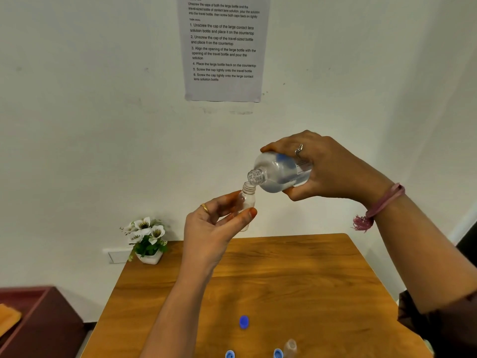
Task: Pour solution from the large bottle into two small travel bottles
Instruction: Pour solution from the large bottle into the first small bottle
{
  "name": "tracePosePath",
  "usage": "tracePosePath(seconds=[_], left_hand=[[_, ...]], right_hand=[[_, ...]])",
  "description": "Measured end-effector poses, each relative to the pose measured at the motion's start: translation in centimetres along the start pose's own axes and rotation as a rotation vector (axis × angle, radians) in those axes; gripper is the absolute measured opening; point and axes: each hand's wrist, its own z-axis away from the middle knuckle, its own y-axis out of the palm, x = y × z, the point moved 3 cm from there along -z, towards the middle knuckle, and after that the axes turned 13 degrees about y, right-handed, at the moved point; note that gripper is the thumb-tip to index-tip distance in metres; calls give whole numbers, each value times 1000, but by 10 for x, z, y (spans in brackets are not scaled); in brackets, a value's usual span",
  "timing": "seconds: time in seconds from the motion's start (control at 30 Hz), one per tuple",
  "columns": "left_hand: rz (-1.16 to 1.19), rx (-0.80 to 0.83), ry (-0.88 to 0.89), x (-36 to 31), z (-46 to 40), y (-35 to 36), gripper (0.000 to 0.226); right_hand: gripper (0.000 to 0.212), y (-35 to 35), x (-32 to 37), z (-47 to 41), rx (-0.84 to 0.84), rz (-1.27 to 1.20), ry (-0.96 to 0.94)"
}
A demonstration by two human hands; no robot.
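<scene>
My right hand (333, 167) grips the large clear bottle (280, 173), tipped sideways with its open neck pointing left and down. The neck touches the mouth of a small travel bottle (247, 200), held upright in my left hand (214, 228), above the far edge of the wooden table (322, 275). A second small travel bottle (290, 347) stands uncapped near the table's front edge. Three blue caps lie on the table: one in the middle (244, 322), one at the bottom left (229, 354), one beside the second bottle (278, 353).
A small pot of white flowers (147, 240) stands at the table's far left corner. A printed instruction sheet (223, 47) hangs on the white wall. A dark red piece of furniture (38, 321) sits to the left of the table.
</scene>
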Motion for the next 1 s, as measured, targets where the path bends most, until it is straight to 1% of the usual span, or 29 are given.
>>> tracePosePath(seconds=[1.0], left_hand=[[12,1,20,-1,0,-2,34]], right_hand=[[77,3,1,-4,4,1,1]])
